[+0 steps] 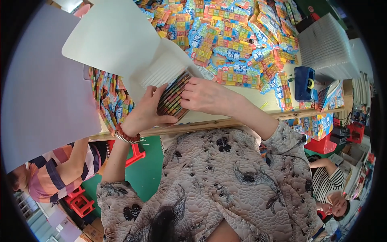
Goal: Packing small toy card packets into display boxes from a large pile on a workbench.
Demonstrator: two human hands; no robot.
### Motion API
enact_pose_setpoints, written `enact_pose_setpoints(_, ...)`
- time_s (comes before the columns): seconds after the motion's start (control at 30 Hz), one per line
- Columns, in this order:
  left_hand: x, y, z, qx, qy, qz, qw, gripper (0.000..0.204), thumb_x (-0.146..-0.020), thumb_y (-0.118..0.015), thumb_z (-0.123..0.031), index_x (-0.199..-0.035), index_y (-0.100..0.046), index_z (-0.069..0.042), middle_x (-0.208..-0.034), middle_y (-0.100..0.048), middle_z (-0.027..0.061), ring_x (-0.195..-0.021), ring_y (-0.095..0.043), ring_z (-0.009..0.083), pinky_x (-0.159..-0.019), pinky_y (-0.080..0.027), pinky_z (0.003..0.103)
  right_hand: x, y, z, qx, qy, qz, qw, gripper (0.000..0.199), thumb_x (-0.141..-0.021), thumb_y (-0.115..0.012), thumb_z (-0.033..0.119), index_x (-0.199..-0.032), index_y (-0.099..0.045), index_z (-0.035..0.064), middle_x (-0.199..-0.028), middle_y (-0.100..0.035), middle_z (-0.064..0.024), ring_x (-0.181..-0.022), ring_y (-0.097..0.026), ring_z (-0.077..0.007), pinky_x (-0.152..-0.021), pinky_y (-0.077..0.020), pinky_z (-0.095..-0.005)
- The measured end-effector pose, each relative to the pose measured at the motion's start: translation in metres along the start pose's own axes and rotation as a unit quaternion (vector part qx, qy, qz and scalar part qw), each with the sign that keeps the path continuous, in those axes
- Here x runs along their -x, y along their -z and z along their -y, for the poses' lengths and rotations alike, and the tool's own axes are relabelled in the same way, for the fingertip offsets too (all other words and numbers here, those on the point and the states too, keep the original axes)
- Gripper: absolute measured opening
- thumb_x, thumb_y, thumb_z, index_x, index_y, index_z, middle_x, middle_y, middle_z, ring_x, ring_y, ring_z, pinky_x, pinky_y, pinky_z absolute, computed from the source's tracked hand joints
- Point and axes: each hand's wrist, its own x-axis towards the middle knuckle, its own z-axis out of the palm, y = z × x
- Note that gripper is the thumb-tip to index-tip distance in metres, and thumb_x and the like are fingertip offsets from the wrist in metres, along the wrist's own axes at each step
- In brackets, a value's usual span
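Note:
A stack of thin colourful cards point(174, 97) stands edge-on between my hands, near the table's front edge. My left hand point(146, 109) is closed round its left side, fingers at the far end and thumb at the near end. Against the stack's right side, my right hand point(206, 96) has its fingers curled and pressed together; their tips are partly hidden. Just beyond the stack lies a white container point(175, 52) with a ridged white block point(163, 74) in it. A large white sheet or flap point(111, 36) rises at its left.
Loose printed cards point(236, 44) cover the far table. More cards point(111, 94) are heaped at the left, by a big pale panel point(44, 92). At right stand a dark blue tape dispenser point(304, 84) and stacked clear trays point(328, 46). Two people point(60, 171) sit nearby, one each side.

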Motion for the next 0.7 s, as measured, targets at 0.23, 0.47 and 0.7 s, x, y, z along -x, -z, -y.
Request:
enact_pose_setpoints(0.23,-0.009,-0.002,0.000,-0.123,0.011,0.037,0.992,0.125,-0.054,-0.085,-0.052,-0.146,-0.020,0.001,-0.121,-0.044,0.0228,-0.111,-0.051,0.0426,-0.092,-0.046,0.045,0.011,0.000,0.008,-0.087,-0.078,0.019,0.993,0.009,-0.075,-0.058,0.011,-0.083,-0.061,0.0081,-0.084,-0.058,-0.0030,-0.087,-0.059,-0.0184,-0.078,-0.0478,-0.0319)
enact_pose_setpoints(0.47,-0.001,-0.018,-0.029,-0.157,0.014,0.015,0.987,0.138,-0.050,-0.083,-0.060,-0.151,-0.008,-0.004,-0.137,-0.035,0.0314,-0.123,-0.042,0.0469,-0.100,-0.037,0.053,0.035,0.005,0.023,-0.136,-0.134,-0.146,0.971,0.022,-0.072,-0.061,0.010,-0.093,-0.064,0.0064,-0.095,-0.061,-0.0060,-0.091,-0.060,-0.0225,-0.078,-0.0503,-0.0363)
enact_pose_setpoints(0.7,0.005,-0.047,-0.034,-0.226,0.072,-0.100,0.966,0.115,-0.064,-0.079,-0.012,-0.153,-0.006,-0.015,-0.141,-0.030,0.0262,-0.130,-0.033,0.0444,-0.102,-0.033,0.056,0.103,0.009,-0.009,-0.111,-0.443,-0.199,0.867,0.051,-0.078,-0.072,0.013,-0.126,-0.055,0.0058,-0.119,-0.056,-0.0132,-0.116,-0.050,-0.0315,-0.099,-0.0405,-0.0429)
